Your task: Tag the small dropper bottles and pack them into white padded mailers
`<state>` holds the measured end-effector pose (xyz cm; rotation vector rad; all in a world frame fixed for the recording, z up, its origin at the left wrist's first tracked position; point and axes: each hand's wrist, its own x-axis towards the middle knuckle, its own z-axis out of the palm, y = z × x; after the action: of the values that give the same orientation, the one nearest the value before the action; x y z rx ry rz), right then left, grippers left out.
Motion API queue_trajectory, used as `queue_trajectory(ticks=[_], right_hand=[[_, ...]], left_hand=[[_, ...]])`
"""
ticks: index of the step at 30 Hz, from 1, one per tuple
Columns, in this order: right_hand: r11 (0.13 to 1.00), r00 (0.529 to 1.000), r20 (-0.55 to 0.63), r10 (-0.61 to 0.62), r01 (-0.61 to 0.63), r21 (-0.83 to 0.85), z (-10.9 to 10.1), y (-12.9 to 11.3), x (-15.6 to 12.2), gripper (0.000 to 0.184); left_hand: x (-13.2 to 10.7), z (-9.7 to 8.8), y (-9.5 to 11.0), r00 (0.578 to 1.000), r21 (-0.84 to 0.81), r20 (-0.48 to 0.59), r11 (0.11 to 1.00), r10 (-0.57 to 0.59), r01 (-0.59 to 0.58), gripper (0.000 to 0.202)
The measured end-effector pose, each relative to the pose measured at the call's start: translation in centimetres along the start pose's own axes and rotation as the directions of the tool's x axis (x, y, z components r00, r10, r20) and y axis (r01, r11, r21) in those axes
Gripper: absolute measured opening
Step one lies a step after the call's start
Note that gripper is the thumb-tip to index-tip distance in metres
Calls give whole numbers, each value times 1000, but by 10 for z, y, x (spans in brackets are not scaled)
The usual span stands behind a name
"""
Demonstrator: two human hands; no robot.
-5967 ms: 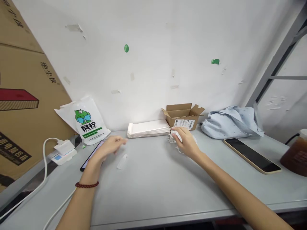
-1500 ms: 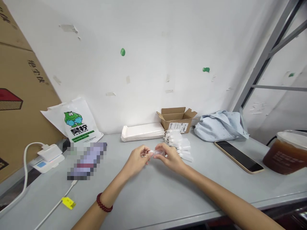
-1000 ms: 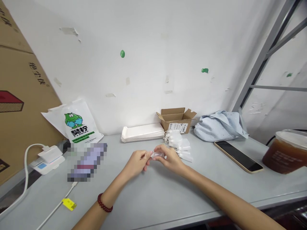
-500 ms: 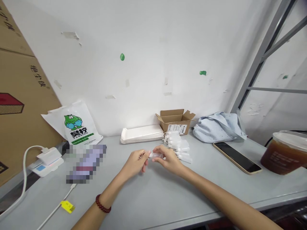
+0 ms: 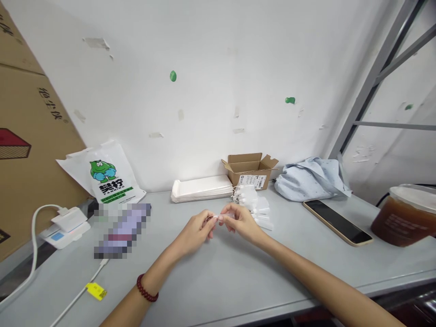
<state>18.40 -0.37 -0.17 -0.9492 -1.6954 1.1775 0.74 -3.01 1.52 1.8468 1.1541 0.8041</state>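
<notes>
My left hand [image 5: 197, 230] is closed in a pinch on the white end of a small clear plastic piece with a thin white cord loop [image 5: 216, 217]. From the other side, my right hand [image 5: 242, 223] pinches the same piece, its fingers covering most of it. The two hands' fingertips almost meet above the grey table. Just behind the right hand lies a fanned-out pile of similar clear pieces with white ends and cords [image 5: 260, 207]; the hand hides part of it.
Behind the hands are a stack of white flat packs [image 5: 202, 187] and an open small carton [image 5: 250, 171]. A blue cloth bag [image 5: 309, 179], a phone [image 5: 337, 221] and a brown drink cup [image 5: 402, 218] stand right. Left are a printed white bag [image 5: 116, 175], a blurred purple object [image 5: 124, 231] and a charging cable [image 5: 76, 299].
My right hand has slid left along the clear piece to the white end, its fingers now covering the clear part. The left hand keeps its pinch. The view has shifted slightly.
</notes>
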Motion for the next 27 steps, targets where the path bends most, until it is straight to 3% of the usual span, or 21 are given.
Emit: queue_trajectory(ticks=[5, 9, 15, 20, 24, 27], right_hand=[[999, 997, -60, -51, 52, 11, -3, 0, 3, 34], [995, 994, -57, -92, 94, 40, -4, -1, 3, 31], [995, 995, -2, -98, 98, -33, -7, -5, -1, 27], [998, 998, 40, -41, 39, 57, -8, -3, 0, 37], [999, 999, 7, -51, 51, 16, -5, -1, 1, 38], [997, 998, -9, -67, 66, -38, -4, -5, -1, 38]], left_hand=[[5, 0, -3, 997, -233, -23, 970, -75, 67, 37], [7, -2, 0, 987, -357, 64, 920, -149, 162, 45], [4, -4, -1, 995, -290, 59, 952, -86, 99, 42], [0, -2, 2, 999, -140, 42, 990, -25, 30, 39], [3, -1, 2, 997, -199, 24, 977, -70, 73, 41], [5, 0, -1, 985, -296, 98, 941, -138, 162, 48]])
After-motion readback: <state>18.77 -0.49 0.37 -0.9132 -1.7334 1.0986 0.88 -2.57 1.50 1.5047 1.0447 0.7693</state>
